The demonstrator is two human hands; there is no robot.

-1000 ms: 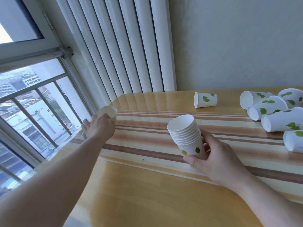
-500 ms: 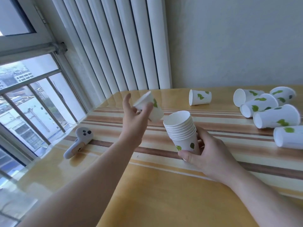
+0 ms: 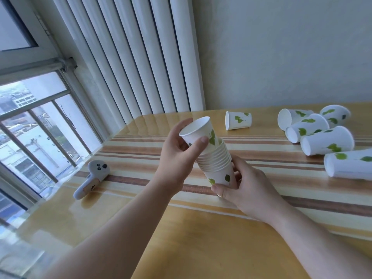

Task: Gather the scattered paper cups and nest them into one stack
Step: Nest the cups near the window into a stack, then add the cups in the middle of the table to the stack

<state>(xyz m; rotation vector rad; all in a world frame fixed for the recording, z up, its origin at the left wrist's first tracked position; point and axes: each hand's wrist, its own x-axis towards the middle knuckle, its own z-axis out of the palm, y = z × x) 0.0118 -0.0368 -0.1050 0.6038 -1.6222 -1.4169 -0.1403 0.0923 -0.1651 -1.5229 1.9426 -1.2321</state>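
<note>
Head view: left hand (image 3: 177, 158) grip around cup (image 3: 198, 133), right hand (image 3: 243, 188) grip around half-hidden stack (image 3: 218, 168)

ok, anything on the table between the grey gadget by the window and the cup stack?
Nothing rests there. In the head view, the striped table is bare between the grey gadget and the cup stack; only the left hand hangs above that stretch.

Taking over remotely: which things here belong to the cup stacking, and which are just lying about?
Job: cup in left hand; stack in right hand; lone cup; loose cups, all lying on their sides.

Lying about: grey handheld device on table.
</note>
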